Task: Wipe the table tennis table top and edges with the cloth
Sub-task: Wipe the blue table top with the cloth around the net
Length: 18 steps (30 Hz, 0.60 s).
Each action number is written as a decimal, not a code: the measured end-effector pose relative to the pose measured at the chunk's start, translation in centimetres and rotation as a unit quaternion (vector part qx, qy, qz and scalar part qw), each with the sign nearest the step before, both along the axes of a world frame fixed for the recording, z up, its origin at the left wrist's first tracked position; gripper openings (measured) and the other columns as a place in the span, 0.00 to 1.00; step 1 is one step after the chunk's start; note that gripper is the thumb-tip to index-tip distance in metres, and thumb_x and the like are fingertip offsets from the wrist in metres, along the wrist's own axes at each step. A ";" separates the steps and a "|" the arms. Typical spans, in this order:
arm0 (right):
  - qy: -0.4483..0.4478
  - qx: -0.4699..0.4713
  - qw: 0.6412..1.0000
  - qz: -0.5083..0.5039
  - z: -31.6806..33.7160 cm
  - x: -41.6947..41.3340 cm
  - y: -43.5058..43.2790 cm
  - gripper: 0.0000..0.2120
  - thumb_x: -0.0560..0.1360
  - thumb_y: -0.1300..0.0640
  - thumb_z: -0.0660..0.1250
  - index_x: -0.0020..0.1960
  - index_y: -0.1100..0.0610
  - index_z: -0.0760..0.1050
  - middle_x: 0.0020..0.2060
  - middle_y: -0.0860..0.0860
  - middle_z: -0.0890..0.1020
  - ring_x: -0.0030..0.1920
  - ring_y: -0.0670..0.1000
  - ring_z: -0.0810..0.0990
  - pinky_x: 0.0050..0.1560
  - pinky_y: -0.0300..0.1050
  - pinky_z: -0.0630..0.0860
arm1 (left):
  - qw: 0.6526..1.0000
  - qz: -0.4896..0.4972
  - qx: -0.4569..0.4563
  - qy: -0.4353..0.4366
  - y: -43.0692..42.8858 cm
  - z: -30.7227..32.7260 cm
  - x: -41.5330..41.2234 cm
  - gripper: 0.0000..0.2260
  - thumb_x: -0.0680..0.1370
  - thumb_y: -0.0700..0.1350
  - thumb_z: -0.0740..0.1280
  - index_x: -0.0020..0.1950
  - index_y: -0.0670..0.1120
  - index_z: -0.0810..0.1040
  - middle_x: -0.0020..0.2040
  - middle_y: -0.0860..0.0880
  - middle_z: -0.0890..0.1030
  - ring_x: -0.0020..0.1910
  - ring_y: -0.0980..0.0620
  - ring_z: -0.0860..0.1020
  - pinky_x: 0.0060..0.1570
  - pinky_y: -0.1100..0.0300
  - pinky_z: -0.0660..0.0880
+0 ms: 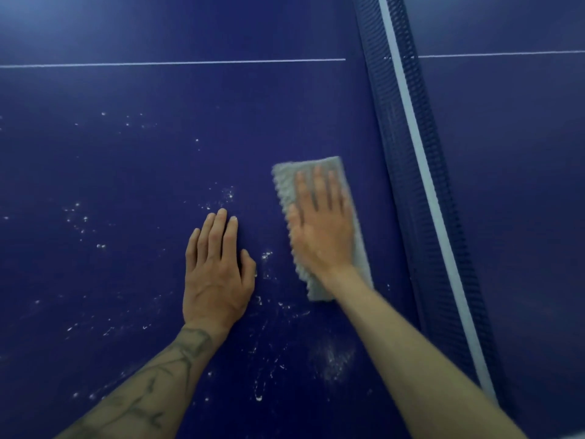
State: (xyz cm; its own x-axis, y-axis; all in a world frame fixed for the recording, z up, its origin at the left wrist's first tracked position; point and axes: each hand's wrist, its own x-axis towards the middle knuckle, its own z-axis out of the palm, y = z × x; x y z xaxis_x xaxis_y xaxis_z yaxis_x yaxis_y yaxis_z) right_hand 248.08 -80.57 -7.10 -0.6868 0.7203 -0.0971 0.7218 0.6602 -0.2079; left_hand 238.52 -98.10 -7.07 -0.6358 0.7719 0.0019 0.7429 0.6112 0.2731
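Observation:
The dark blue table tennis table top fills the view, speckled with white dust and smears. A folded grey cloth lies flat on it just left of the net. My right hand presses down on the cloth with straight fingers; it looks blurred. My left hand rests flat on the bare table beside the cloth, fingers together and straight, holding nothing.
The blue net with its white top band runs from the top middle down to the lower right. A thin white centre line crosses the table far ahead. White specks scatter left of and below my hands.

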 end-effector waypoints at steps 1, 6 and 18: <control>0.007 -0.001 0.998 0.058 -0.1 0.7 -2.2 0.30 0.88 0.45 0.44 0.88 0.52 0.44 0.87 0.54 0.44 0.86 0.56 0.41 0.85 0.60 0.47 | 1.000 -0.001 0.003 0.003 0.0 0.0 0.0 0.25 0.84 0.47 0.57 0.80 0.38 0.66 0.81 0.40 0.65 0.82 0.41 0.61 0.82 0.41 0.56; -0.023 -0.003 0.996 0.091 0.6 8.9 -2.6 0.30 0.88 0.46 0.44 0.88 0.53 0.44 0.87 0.53 0.44 0.86 0.55 0.42 0.84 0.63 0.52 | 1.000 -0.006 0.004 0.005 -0.2 0.1 -0.1 0.25 0.85 0.48 0.56 0.81 0.38 0.64 0.82 0.41 0.63 0.83 0.42 0.59 0.83 0.43 0.54; 0.001 0.013 0.994 0.107 -0.5 5.9 -6.6 0.29 0.89 0.47 0.47 0.88 0.52 0.46 0.87 0.52 0.46 0.86 0.54 0.43 0.85 0.60 0.50 | 1.000 -0.012 0.021 0.009 -0.3 0.1 -0.2 0.24 0.85 0.47 0.56 0.80 0.39 0.65 0.82 0.40 0.63 0.83 0.42 0.60 0.83 0.43 0.54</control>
State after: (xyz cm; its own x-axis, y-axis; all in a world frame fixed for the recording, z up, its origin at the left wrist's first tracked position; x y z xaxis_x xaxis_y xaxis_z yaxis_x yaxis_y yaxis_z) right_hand 253.96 -87.12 -7.59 -0.8252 0.5592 -0.0793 0.5632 0.8042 -0.1900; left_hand 238.36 -98.41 -6.98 -0.6169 0.7857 0.0452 0.7620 0.5819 0.2840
